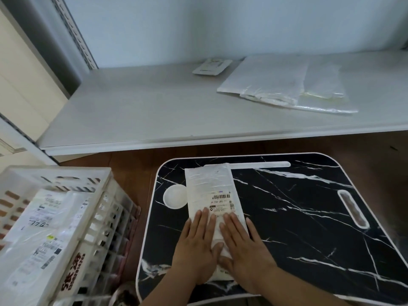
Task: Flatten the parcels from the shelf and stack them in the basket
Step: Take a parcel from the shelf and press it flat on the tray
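Parcel (pixel 215 202) lies on tray (pixel 309 217), pressed by flat left hand (pixel 198 246) and right hand (pixel 240 246).

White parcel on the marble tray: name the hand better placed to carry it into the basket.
Left. The left hand presses the parcel on its basket side; the right hand would cross over.

Two hands, left hand (pixel 196 246) and right hand (pixel 241 246), press flat side by side on the near end of a white parcel (pixel 213 191) lying on a black marbled tray table (pixel 298 217). Left of them stands a basket (pixel 97 208) holding parcels; beyond, a shelf (pixel 136 111) carries more.
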`<action>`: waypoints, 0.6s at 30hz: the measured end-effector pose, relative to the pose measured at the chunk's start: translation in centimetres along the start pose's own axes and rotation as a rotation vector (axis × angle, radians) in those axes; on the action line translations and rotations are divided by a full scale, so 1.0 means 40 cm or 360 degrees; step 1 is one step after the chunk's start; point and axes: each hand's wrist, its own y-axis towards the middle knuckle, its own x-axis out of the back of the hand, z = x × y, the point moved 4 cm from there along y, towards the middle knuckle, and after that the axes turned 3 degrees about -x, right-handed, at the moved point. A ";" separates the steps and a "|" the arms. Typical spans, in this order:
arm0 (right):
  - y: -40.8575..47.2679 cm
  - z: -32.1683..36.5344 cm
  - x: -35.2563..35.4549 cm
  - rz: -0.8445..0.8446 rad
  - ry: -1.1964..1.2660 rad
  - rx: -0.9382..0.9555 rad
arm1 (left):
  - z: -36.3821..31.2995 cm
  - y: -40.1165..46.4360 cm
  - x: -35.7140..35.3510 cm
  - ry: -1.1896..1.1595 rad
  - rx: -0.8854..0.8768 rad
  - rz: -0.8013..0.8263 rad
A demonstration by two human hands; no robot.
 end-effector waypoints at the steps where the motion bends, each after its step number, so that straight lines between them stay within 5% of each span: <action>1: -0.001 0.002 -0.009 -0.0055 -0.0028 0.0051 | 0.003 0.001 -0.015 -0.0042 0.0000 -0.0016; 7: 0.005 -0.005 -0.010 -0.0167 -0.0118 0.0107 | 0.003 0.009 -0.028 -0.0021 -0.0068 -0.0131; 18: 0.015 0.007 0.029 0.0203 -0.0398 0.0264 | -0.015 0.003 0.019 0.0225 -0.0073 0.0287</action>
